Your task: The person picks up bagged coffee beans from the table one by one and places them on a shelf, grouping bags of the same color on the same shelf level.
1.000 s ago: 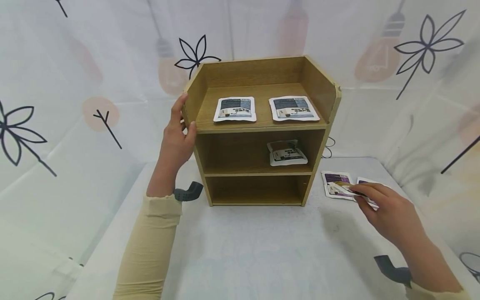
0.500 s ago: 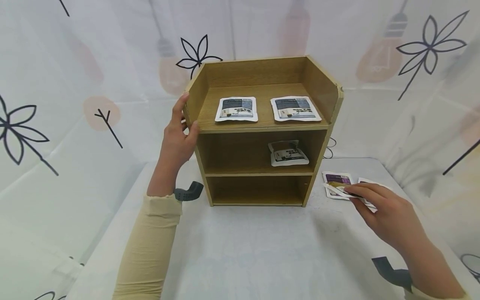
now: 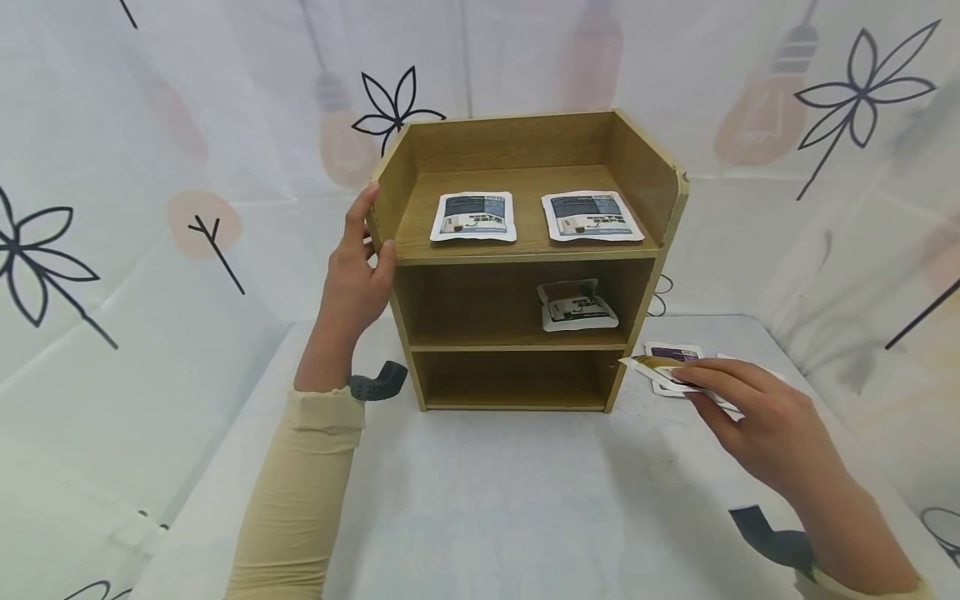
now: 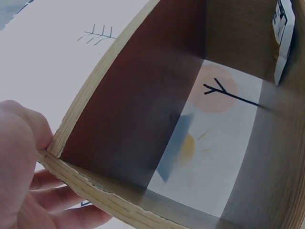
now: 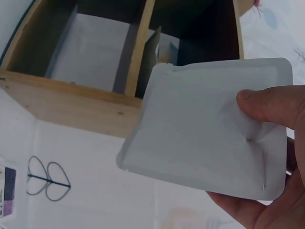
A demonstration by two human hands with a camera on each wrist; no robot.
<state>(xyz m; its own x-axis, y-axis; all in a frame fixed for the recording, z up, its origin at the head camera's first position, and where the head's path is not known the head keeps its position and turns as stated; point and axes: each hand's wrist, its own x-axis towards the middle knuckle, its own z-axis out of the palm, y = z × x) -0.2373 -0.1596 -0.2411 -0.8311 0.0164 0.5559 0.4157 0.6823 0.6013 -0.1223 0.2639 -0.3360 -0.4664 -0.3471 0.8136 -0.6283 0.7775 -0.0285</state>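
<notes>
My left hand [image 3: 352,275] grips the left side panel of a small wooden shelf [image 3: 517,257], thumb at the front edge and fingers around the outside. Between thumb and fingers, my right hand [image 3: 768,421] pinches a flat sealed packet [image 3: 651,369], raised beside the shelf's lower right side. The right wrist view shows the packet's plain pale back [image 5: 205,124]. Two white-and-blue packets, a left one [image 3: 473,218] and a right one [image 3: 592,218], lie flat on the top board. Another packet [image 3: 577,310] leans at the right of the middle compartment.
A purple-and-white packet [image 3: 675,353] lies on the white table [image 3: 487,500] right of the shelf, partly behind the held one. One more packet beside it is mostly hidden by my right hand. A patterned white sheet [image 3: 247,108] hangs behind and at both sides.
My right hand has carried the pinched packet leftward, away from the packets on the table and closer to the shelf's right side. My left hand stays on the shelf.
</notes>
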